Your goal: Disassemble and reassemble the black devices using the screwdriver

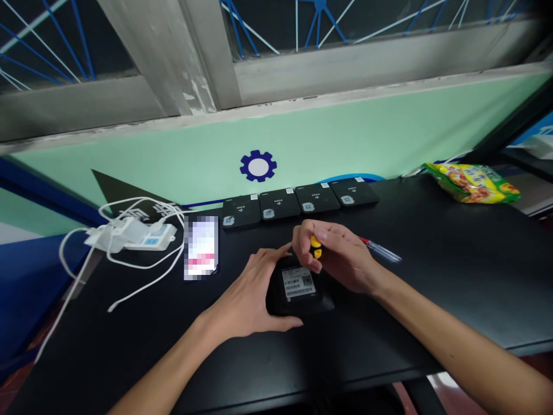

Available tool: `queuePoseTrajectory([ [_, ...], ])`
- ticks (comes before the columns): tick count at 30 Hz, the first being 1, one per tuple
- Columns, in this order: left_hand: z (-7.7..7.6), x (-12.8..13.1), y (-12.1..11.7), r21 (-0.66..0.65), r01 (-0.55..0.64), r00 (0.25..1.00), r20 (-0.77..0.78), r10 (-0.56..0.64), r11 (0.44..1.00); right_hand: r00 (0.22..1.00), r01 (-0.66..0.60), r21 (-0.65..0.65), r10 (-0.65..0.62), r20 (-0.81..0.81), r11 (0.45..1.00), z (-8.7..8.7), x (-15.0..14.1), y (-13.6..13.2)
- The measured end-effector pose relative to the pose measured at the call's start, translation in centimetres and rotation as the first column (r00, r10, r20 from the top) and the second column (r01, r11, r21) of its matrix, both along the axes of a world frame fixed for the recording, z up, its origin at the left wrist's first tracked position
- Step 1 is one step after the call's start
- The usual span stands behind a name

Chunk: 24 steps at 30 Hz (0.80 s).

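A small black electronic box (322,298) with a white barcode label lies on the black table in front of me. My left hand (254,294) grips it from the left, thumb along the near edge and fingers at the far edge. Above the box's far right part, my right hand (334,253) is closed around a screwdriver (317,248) with a yellow and black handle. The screwdriver's shaft and tip are hidden by the hand and the viewing angle, so I cannot tell whether it touches the box.
Several flat black boxes (280,206) stand in a row along the wall. Left are a lit phone (201,248) and a white power strip (151,237) with loose cables. Right are a pen (384,251) and a yellow-green snack bag (477,183).
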State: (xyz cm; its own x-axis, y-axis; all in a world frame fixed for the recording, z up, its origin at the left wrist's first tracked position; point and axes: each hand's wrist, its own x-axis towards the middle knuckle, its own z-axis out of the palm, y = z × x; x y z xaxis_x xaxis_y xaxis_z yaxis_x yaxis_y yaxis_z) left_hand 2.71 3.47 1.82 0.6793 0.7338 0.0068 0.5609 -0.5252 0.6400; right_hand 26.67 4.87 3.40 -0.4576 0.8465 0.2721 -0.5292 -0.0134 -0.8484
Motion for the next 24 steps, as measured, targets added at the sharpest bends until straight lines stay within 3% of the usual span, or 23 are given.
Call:
queuePoseTrajectory([
  [4, -0.1, 0.0, 0.1, 0.011, 0.013, 1.0, 0.018, -0.013, 1.0, 0.997, 0.06, -0.006, -0.06, -0.054, 0.998, -0.4, -0.4, 0.1],
  [12, 0.1, 0.4, -0.1, 0.028, 0.007, 1.0, -0.015, -0.007, 1.0, 0.998, 0.022, -0.045, -0.025, -0.06, 0.999, -0.3, -0.4, 0.0],
  [16, 0.5, 0.3, -0.1, 0.02, -0.006, 0.999, -0.042, 0.007, 1.0, 1.0, 0.017, -0.002, -0.017, -0.012, 1.0, -0.5, -0.3, -0.1],
  [24, 1.1, -0.3, 0.6, -0.046, 0.018, 0.999, 0.05, -0.016, 0.999, 1.0, -0.018, -0.001, 0.018, -0.014, 1.0, -1.0, -0.1, -0.2],
])
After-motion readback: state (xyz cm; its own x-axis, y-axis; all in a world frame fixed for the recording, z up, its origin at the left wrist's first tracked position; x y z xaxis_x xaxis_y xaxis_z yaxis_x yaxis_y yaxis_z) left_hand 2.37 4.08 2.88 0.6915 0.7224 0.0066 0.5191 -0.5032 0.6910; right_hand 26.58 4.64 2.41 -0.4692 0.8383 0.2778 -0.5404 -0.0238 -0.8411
